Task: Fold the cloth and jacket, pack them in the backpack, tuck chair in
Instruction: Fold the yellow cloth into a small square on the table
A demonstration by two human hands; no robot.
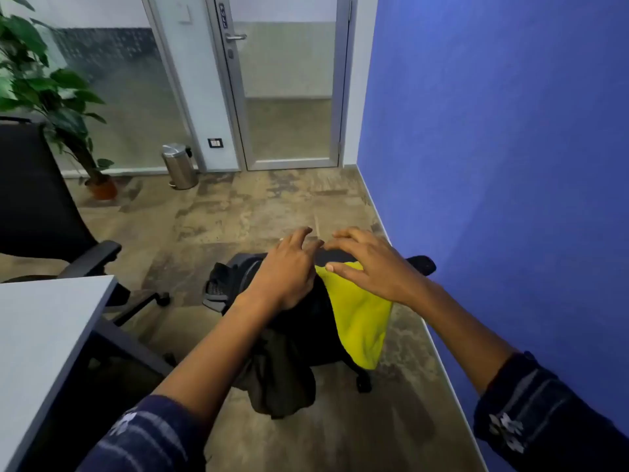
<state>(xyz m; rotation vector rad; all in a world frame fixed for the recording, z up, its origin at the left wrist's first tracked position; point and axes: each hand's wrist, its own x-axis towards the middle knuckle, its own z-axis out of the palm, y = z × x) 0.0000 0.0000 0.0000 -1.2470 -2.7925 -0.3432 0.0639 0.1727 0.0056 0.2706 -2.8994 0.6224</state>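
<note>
- Both arms reach forward and down from the lower corners of the view, forearms bare, dark patterned sleeves pushed back near the elbows.
- The left hand [289,270] is palm-down with its fingers spread and slightly bent, fingertips pointing away from the body; it rests on or just over the dark top of the chair [326,257]. It grips nothing that can be seen.
- The right hand [371,264] is also palm-down, fingers splayed and lightly arched, thumb stretched toward the left hand. The thumb tip lies at the upper edge of the cloth [360,318]; whether it presses it cannot be told. No pinch is visible.
- The two hands sit close together, fingertips nearly meeting above the chair's back.
- The yellow cloth hangs unfolded over the chair, draping down below the right hand.
- The jacket [282,379], olive-dark, hangs crumpled from the chair below the left forearm.
- A dark bag-like shape, likely the backpack [221,284], shows just left of the left hand.
- A grey bench [44,335] fills the lower left; a second black chair [37,202] stands beyond it.
- Farther off are a plant [51,90], a steel bin [178,166], a glass door [289,90], and a blue wall [503,131] to the right.
</note>
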